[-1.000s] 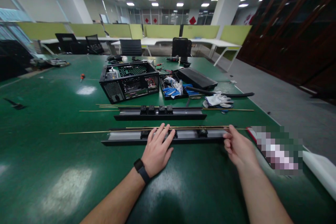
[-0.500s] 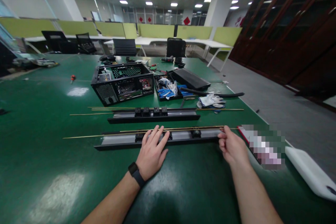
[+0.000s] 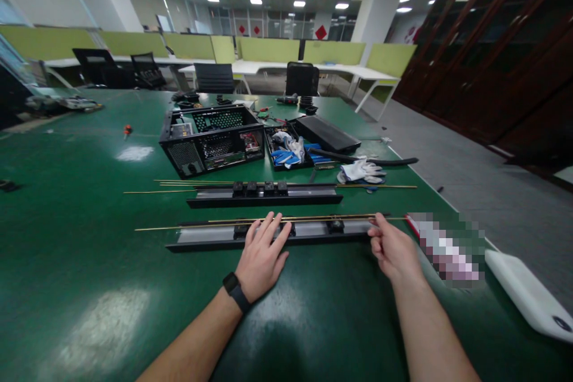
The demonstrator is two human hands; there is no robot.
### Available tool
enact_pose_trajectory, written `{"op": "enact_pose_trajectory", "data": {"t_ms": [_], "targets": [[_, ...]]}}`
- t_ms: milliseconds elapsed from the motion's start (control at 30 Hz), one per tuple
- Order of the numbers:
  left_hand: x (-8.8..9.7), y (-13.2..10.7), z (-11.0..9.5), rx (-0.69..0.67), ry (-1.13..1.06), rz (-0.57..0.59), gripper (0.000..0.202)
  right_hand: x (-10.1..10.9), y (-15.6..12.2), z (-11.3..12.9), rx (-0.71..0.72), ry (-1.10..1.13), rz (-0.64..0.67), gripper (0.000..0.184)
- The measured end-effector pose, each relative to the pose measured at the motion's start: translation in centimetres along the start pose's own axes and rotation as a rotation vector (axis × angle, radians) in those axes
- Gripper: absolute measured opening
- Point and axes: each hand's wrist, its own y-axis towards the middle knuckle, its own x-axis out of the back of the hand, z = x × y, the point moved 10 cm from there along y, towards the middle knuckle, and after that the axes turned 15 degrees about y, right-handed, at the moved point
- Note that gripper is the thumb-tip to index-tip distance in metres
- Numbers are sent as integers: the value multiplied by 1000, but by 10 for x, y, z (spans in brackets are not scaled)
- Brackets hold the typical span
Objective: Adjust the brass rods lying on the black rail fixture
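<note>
My left hand (image 3: 262, 259) lies with fingers spread over the nearer black rail (image 3: 199, 245), its fingertips on the thin brass rods and partly covering the small black blocks. At the rail's right end my right hand (image 3: 394, 250) is closed in a pinch around a brass rod (image 3: 349, 216). Another stretch of brass rod (image 3: 156, 228) sticks out past the rail's left end. One black block (image 3: 335, 225) shows between my hands. Just behind stands a second black rail (image 3: 264, 200) with several black blocks (image 3: 252, 189) and long brass rods around it.
Farther back on the green table (image 3: 89, 209) are an open black computer case (image 3: 210, 140), a tray with blue-and-white gloves (image 3: 289, 152), a black panel (image 3: 329, 134) and another glove (image 3: 362, 171). A white object (image 3: 523, 289) and a blurred-out item (image 3: 447, 250) lie at right.
The brass rod's left end has slid to the right, toward the rail. My right hand has shifted slightly left; my left hand stays on the rail. The view has moved a little.
</note>
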Motion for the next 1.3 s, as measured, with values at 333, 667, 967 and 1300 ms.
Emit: {"op": "enact_pose_trajectory", "data": {"t_ms": [333,667,967,1300], "targets": [[2,1,2,6,3,11,63,18,19,14,-5,-37,-131,24],[3,2,2,11,-5,20,63,8,16,9,-101,-43,-4,30],[2,3,5,25,1,24,63,13,17,17,-30,-48,-70,29],[-1,4,4,16,-1,45,60,26,28,20,28,-20,-90,31]]}}
